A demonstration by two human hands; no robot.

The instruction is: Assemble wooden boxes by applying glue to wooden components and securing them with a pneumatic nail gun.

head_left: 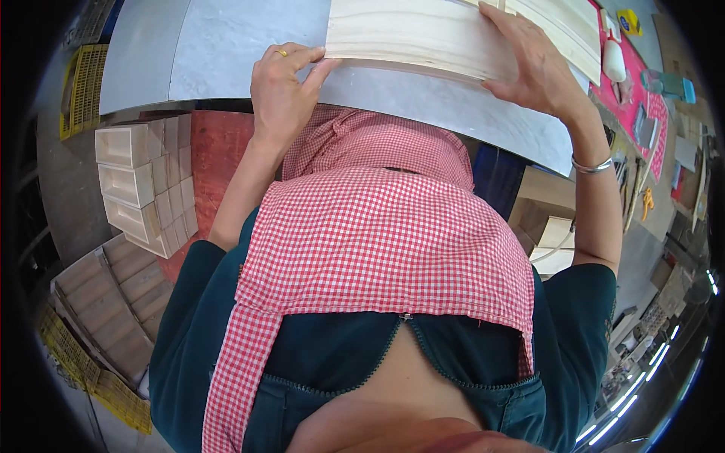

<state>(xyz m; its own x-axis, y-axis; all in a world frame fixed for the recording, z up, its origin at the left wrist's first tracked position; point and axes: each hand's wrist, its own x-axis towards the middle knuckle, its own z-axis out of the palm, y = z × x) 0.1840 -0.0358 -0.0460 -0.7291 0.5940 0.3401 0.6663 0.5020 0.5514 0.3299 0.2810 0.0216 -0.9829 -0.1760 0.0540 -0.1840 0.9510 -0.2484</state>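
Note:
A pale wooden board (415, 32) lies along the grey marbled tabletop (249, 30) in front of me. Pinched between the thumb and fingers of my left hand (283, 90) is the board's near left corner; a gold ring shows on that hand. My right hand (540, 68) spans the board near its right end, thumb at the near edge and fingers at the far side. Beyond and to the right of it lie more pale wooden pieces (578, 30), partly hidden by my right hand and cut off by the upper frame edge.
Open pale wooden boxes (124, 187) are stacked at my left, near yellow plastic crates (83, 87). To the right, a pink-red surface (604, 98) bears a white bottle (614, 60); a clear bottle with a teal end (671, 86) is close by. A cardboard box (540, 200) stands below the table.

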